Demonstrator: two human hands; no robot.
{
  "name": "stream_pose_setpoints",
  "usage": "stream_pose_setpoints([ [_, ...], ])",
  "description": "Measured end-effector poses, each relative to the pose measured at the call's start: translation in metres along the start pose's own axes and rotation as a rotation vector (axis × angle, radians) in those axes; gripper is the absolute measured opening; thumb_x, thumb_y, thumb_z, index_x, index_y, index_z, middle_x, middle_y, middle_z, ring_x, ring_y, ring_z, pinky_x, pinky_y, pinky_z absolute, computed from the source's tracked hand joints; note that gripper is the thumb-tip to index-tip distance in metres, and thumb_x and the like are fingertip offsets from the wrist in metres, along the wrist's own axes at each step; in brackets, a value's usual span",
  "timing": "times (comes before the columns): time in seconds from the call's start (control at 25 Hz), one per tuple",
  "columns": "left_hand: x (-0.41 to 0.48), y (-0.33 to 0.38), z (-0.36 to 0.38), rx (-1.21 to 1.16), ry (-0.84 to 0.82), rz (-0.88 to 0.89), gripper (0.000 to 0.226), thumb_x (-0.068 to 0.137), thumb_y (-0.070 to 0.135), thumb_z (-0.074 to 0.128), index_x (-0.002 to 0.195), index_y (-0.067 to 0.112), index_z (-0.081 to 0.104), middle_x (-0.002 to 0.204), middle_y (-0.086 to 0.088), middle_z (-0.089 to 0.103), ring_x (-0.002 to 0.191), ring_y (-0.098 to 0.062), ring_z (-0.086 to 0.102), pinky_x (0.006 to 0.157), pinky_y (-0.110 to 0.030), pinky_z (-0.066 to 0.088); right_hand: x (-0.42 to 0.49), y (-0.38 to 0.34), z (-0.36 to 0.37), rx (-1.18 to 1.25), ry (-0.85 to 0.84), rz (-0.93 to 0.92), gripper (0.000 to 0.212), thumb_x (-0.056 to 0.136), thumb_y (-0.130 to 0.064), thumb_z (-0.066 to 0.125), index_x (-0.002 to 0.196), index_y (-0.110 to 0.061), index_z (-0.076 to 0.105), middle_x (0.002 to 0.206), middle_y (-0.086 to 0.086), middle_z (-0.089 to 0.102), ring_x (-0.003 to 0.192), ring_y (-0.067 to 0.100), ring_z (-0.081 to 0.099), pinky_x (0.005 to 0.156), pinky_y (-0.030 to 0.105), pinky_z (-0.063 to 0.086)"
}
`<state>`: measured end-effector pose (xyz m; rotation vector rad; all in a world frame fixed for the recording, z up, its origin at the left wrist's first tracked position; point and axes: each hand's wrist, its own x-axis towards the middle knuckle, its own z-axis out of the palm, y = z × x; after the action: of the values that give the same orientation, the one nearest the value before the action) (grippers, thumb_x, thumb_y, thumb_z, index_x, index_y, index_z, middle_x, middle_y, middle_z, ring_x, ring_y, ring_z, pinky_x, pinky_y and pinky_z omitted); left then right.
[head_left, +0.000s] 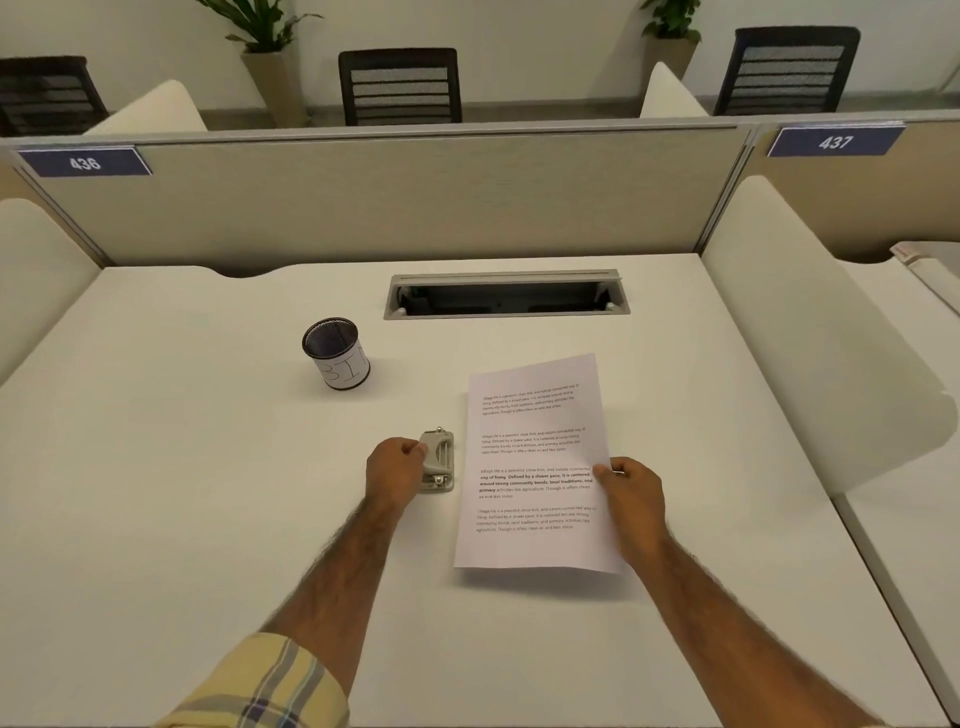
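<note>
Left hand (393, 470) gripped small grey metal hole punch (439, 461), just beside white printed paper sheet (535, 467). Right hand (635, 501) pinched sheet's right edge, lifted off white desk (182, 467).

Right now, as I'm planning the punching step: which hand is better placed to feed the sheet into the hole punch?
Right hand: it pinches the sheet at its right edge, and the hole punch lies just off the sheet's left edge. The left hand holds the hole punch.

Beyond the left hand (393, 470) a mesh cup (337, 358) marked BIN, farther off a cable hatch (506, 315) and partition (415, 208) tagged 436.
</note>
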<state>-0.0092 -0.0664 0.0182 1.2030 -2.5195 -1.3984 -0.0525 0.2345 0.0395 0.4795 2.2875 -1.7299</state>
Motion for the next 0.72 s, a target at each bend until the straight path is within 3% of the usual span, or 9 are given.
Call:
stream_pose_setpoints([
  [0.24, 0.001, -0.004, -0.001, -0.038, -0.018, 0.009, 0.017, 0.097, 0.018, 0.064, 0.091, 0.006, 0.074, 0.083, -0.008, 0.069, 0.077, -0.027, 0.062, 0.08, -0.044, 0.059, 0.004, -0.001, 0.013, -0.019, -0.029, 0.012, 0.014, 0.094, -0.013, 0.06, 0.092, -0.004, 0.07, 0.094, 0.011, 0.076, 0.08, 0.029, 0.069, 0.074, 0.038, 0.055],
  [0.48, -0.001, -0.004, -0.003, -0.071, -0.027, 0.017, 0.014, 0.097, 0.017, 0.064, 0.086, 0.011, 0.071, 0.074, -0.002, 0.067, 0.072, -0.024, 0.063, 0.077, -0.045, 0.062, 0.009, -0.002, 0.019, -0.037, -0.035, 0.0, 0.014, 0.094, -0.013, 0.06, 0.092, -0.003, 0.07, 0.095, 0.013, 0.076, 0.08, 0.03, 0.069, 0.074, 0.039, 0.056],
  [0.56, -0.001, -0.003, -0.004, -0.072, -0.028, 0.017, 0.014, 0.097, 0.017, 0.065, 0.085, 0.014, 0.07, 0.077, -0.003, 0.069, 0.074, -0.024, 0.063, 0.078, -0.046, 0.062, 0.012, -0.003, 0.02, -0.033, -0.038, -0.004, 0.014, 0.094, -0.014, 0.06, 0.092, -0.004, 0.07, 0.096, 0.012, 0.076, 0.085, 0.033, 0.071, 0.079, 0.044, 0.057],
  [0.72, -0.001, -0.003, -0.004, -0.067, -0.03, 0.015, 0.011, 0.097, 0.018, 0.065, 0.087, 0.014, 0.07, 0.084, -0.005, 0.07, 0.08, -0.025, 0.065, 0.083, -0.048, 0.061, 0.017, -0.004, 0.022, -0.028, -0.043, -0.008, 0.014, 0.093, -0.013, 0.061, 0.088, -0.005, 0.07, 0.093, 0.012, 0.076, 0.078, 0.029, 0.069, 0.074, 0.041, 0.057],
])
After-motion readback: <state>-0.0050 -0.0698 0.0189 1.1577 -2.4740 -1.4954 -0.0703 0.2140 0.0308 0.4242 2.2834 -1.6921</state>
